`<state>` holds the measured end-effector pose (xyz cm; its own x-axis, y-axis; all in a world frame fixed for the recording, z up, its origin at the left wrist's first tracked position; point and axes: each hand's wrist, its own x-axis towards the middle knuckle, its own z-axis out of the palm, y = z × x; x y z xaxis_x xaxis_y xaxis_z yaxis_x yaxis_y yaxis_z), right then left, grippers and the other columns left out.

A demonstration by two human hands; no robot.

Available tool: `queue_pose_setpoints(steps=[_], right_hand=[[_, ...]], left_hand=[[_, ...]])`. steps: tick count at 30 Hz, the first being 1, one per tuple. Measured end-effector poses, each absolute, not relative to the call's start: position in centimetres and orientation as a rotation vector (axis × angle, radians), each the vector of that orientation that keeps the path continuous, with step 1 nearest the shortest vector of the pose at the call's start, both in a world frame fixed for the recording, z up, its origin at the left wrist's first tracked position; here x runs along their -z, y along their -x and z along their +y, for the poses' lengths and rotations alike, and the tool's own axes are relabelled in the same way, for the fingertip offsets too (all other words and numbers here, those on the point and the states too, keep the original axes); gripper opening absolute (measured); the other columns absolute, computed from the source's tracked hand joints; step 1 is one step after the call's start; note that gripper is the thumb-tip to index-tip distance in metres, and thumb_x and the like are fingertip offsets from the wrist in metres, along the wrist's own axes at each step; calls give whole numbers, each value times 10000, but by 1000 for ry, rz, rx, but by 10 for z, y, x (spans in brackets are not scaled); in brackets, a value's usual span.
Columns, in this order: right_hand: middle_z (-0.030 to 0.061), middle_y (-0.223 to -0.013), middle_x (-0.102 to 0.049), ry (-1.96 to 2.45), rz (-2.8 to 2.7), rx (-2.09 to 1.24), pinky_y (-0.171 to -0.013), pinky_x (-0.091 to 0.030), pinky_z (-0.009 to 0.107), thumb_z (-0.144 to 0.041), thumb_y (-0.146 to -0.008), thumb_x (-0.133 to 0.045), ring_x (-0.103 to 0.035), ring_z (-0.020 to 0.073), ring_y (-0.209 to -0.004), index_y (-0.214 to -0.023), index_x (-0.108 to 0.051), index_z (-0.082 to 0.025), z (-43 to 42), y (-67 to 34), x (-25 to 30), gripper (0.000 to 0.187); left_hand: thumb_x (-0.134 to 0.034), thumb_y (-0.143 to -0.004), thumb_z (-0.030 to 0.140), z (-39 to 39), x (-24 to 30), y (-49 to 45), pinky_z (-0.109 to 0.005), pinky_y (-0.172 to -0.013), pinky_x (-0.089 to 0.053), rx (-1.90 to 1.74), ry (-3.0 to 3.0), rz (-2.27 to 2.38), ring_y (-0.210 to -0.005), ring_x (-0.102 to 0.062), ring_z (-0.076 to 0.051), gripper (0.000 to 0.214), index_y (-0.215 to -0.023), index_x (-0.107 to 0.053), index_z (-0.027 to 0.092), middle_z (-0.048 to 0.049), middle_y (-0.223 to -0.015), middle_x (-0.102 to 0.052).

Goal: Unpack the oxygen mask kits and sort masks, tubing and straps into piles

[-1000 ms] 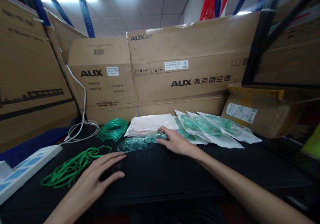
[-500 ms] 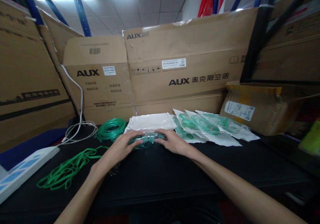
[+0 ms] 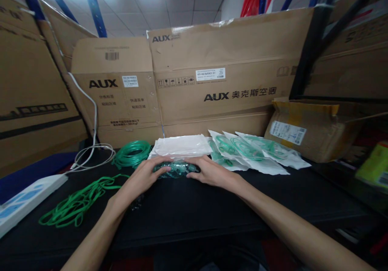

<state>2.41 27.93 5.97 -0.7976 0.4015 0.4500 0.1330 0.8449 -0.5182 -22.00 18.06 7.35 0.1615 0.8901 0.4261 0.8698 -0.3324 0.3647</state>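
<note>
Between my hands is a crinkled, shiny clear bag of green see-through plastic pieces (image 3: 178, 168), low over the black tabletop. My left hand (image 3: 149, 172) curls round its left end, thumb in front and fingers over the top. At the other end my right hand (image 3: 209, 171) grips it the same way. What the green pieces are I cannot make out. Just behind lies a stack of white paper-and-film pouches (image 3: 182, 146). Several pouches with coiled green tubing (image 3: 248, 148) fan out to the right. A coil of green tubing (image 3: 131, 154) sits left of the stack.
Loose green cords (image 3: 80, 202) lie on the black table (image 3: 218, 214) at left, beside a white power strip (image 3: 27, 200) and a white cable (image 3: 96, 121). Large cardboard boxes (image 3: 218, 113) wall the back. An opened small carton (image 3: 306, 129) stands at the right.
The view has shifted slightly. Both hands stay on the bagged green pieces, with the fingers shifted a little and the bag's front showing more plainly.
</note>
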Motion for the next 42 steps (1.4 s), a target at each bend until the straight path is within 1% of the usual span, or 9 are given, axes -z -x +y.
queue_pose_setpoints(steps=[4,8,11,16,20,26,29,35,42], right_hand=[[114,-1378,-655,382,-2418,-698,-1110,-434,447,-271,-905,-702,-603,284,-1280,-1363,-620,-207,279,-22,-55,470],[94,-1398,-645,332,-2425,-725,-1132,-416,434,-187,-958,-603,-593,253,-1301,-1378,-610,-225,281,-20,-55,422],[93,-1456,-595,291,-2448,-720,-1176,-364,444,-155,-934,-630,-537,247,-1365,-1419,-575,-235,280,-22,-56,494],[117,-1529,-510,293,-2539,-573,-1187,-346,460,-191,-859,-754,-465,260,-1421,-1532,-420,-268,278,-22,-52,756],[115,-1492,-543,272,-2554,-494,-1167,-373,440,-130,-924,-646,-489,250,-1396,-1531,-425,-271,280,-21,-49,661],[57,-1509,-543,187,-2481,-695,-1199,-333,449,-266,-984,-591,-485,227,-1409,-1493,-487,-279,280,-21,-55,519],[45,-1502,-550,175,-2442,-774,-1204,-327,432,-254,-1015,-521,-475,208,-1419,-1453,-540,-264,280,-18,-55,439],[51,-1476,-579,247,-2380,-837,-1190,-348,446,-152,-943,-587,-515,210,-1383,-1416,-574,-253,284,-14,-50,484],[26,-1460,-594,211,-2375,-862,-1191,-356,434,-254,-1010,-524,-514,203,-1388,-1394,-602,-265,283,-16,-54,392]], left_hand=[[-554,-962,486,181,-71,221,-421,-1096,-466,-918,-2378,1784,-1236,-640,-260,365,-1216,-697,267,-44,-1295,-716],[-547,-957,510,182,-69,223,-439,-1094,-467,-931,-2367,1791,-1226,-648,-271,384,-1209,-699,264,-54,-1292,-718],[-546,-958,506,182,-68,223,-439,-1104,-460,-929,-2377,1791,-1234,-643,-267,376,-1204,-696,265,-50,-1291,-718],[-541,-964,483,181,-69,222,-423,-1106,-458,-926,-2391,1772,-1240,-637,-254,371,-1209,-692,248,-51,-1294,-715],[-544,-964,495,183,-68,223,-437,-1107,-451,-927,-2390,1752,-1246,-630,-261,378,-1215,-690,253,-54,-1293,-715],[-552,-968,489,184,-66,225,-436,-1109,-448,-926,-2378,1751,-1245,-629,-257,379,-1218,-687,238,-59,-1282,-718],[-554,-968,489,184,-66,226,-432,-1103,-453,-915,-2402,1740,-1244,-628,-257,379,-1222,-685,240,-56,-1286,-715],[-562,-965,492,185,-65,227,-430,-1104,-452,-917,-2415,1733,-1235,-633,-256,370,-1221,-680,252,-43,-1289,-714],[-544,-972,480,183,-67,223,-432,-1083,-468,-924,-2418,1762,-1217,-642,-261,370,-1207,-679,228,-62,-1268,-722]])
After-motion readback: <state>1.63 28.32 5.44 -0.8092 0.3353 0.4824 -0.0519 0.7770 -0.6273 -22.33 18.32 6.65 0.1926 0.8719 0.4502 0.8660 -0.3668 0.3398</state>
